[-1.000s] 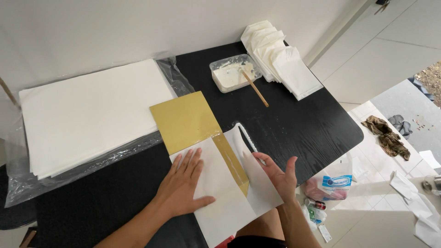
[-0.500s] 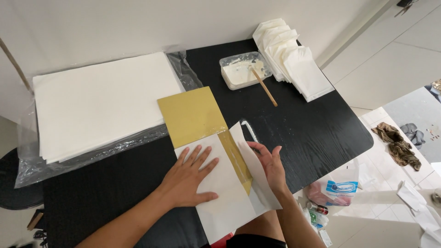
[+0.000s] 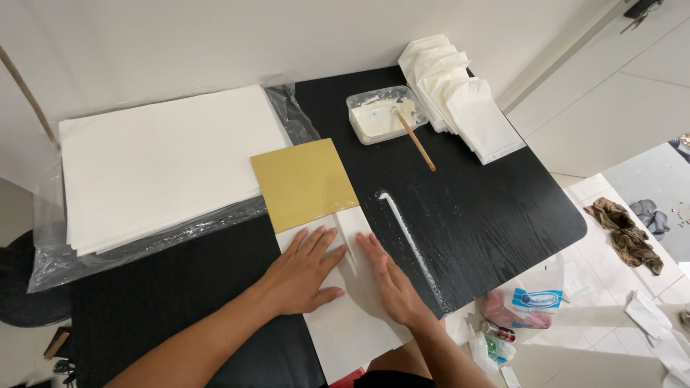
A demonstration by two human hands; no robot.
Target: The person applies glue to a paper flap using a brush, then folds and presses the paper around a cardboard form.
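Observation:
A sheet of white paper [image 3: 359, 323] lies folded over the near part of a gold square card [image 3: 305, 181] on the black table [image 3: 489, 208]. My left hand [image 3: 302, 273] lies flat, fingers spread, on the left side of the paper. Beside it, my right hand [image 3: 392, 284] presses flat on the folded right flap. A white streak of paste [image 3: 404, 230] marks the table just right of the paper.
A big stack of white sheets [image 3: 165, 162] on clear plastic lies at the left. A plastic tub of white paste [image 3: 381, 115] with a wooden stick [image 3: 417, 140] stands at the back, next to a pile of folded white paper bags [image 3: 460, 100]. Clutter lies on the floor at right.
The right flap of the white paper, standing up before, has been folded over the gold card and now lies flat under my right hand. The paste streak on the table is uncovered.

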